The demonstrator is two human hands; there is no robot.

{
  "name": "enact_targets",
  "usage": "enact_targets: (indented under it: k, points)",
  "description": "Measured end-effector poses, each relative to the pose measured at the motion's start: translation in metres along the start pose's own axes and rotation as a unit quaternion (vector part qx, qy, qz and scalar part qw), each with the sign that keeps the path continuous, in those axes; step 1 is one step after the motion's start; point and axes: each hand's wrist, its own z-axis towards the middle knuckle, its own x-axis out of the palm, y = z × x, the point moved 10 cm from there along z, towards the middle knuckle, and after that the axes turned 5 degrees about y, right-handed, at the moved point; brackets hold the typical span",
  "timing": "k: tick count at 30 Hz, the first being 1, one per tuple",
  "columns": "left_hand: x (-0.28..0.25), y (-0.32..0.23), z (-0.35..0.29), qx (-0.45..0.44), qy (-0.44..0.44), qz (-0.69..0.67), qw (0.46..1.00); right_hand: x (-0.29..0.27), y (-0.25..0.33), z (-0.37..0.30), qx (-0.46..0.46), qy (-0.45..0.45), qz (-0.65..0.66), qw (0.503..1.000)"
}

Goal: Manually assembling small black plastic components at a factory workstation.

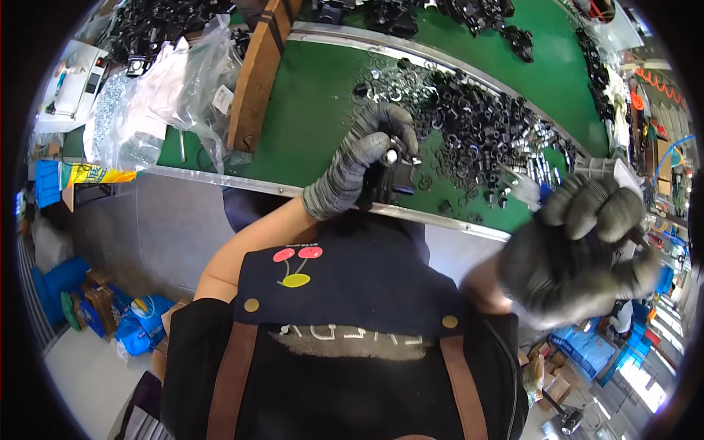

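Observation:
My left hand (357, 163), in a grey striped knit glove, is closed around a black part (381, 183) with a shiny metal round end (391, 156). It holds this part at the near edge of the green-topped bench (312, 95). My right hand (587, 246), in a matching glove, is raised at the right past the bench edge, apart from the left. Its fingers curl inward and are partly blurred; what they hold, if anything, I cannot make out. Beyond the left hand lies a spread of small black parts (477, 121) with metal rings (396, 81).
A wooden board (257, 81) stands on the bench at the left, beside clear plastic bags (158, 114). A metal strip (440, 62) crosses the bench, with black assemblies (469, 15) beyond it. Short metal pins (541, 167) lie at the right. Blue bags (143, 323) sit on the floor.

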Motion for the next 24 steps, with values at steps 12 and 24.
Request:
enact_targets:
  k: [12,24]
  points:
    - [-0.006,0.023,-0.002,-0.023,0.034,-0.054,0.998,-0.112,-0.224,-0.1,0.224,0.068,-0.334,0.913]
    - [-0.009,0.019,0.003,-0.036,-0.022,-0.087,0.995,0.035,-0.042,0.018,0.057,0.014,0.285,0.957]
